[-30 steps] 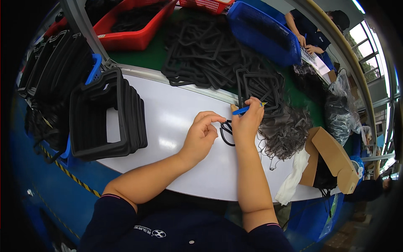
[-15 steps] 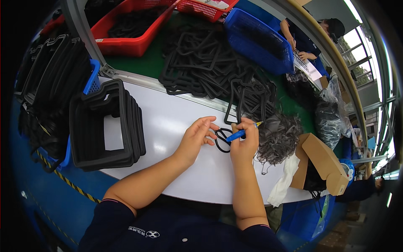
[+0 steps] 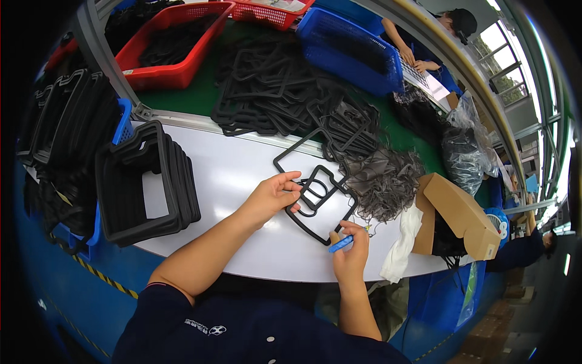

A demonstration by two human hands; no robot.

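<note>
A black rubber frame gasket (image 3: 321, 200) lies flat on the white table (image 3: 242, 176) in front of me. My left hand (image 3: 273, 195) grips its left inner edge with fingers curled over the rubber. My right hand (image 3: 351, 250) is closed on a small blue trimming tool (image 3: 341, 244) at the frame's near corner. A second black frame (image 3: 303, 151) lies just behind, partly under the first.
A neat stack of black frames (image 3: 148, 182) stands at the left. A loose heap of frames (image 3: 279, 91) and grey trimmings (image 3: 385, 179) lie behind. Red baskets (image 3: 176, 48), a blue basket (image 3: 351, 51), a cardboard box (image 3: 461, 215) and another person (image 3: 424, 36) are beyond.
My right hand with the blue tool has dropped from the frame's far side to its near corner. The frame now lies spread flat and my left hand holds its left edge.
</note>
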